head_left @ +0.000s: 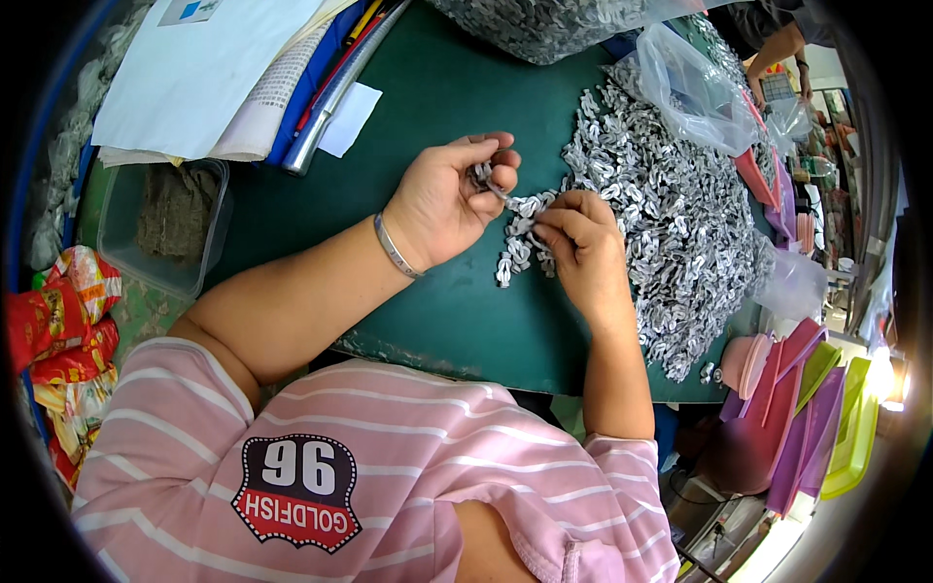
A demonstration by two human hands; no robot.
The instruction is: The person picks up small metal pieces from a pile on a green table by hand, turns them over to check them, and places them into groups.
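My left hand (449, 199) is raised over the green table (428, 107), palm up with curled fingers. Small grey metal pieces (479, 177) sit in its grip, and one juts out past the fingers toward the right. Close beside it, my right hand (591, 255) points down with thumb and forefinger pinched at the edge of some loose looped pieces (515, 255). Its fingertips partly hide what they grip. A large heap of the same grey pieces (671, 214) spreads to the right of my right hand.
A bulging bag of pieces (544, 24) stands at the far edge. A see-through plastic bag (695, 92) lies over the heap. Papers (194, 87), pens and a metal tube (330, 107) are at far left, above a plastic tub (117, 228). Colourful baskets (807, 418) stand right; another person's arm (777, 49) is far right.
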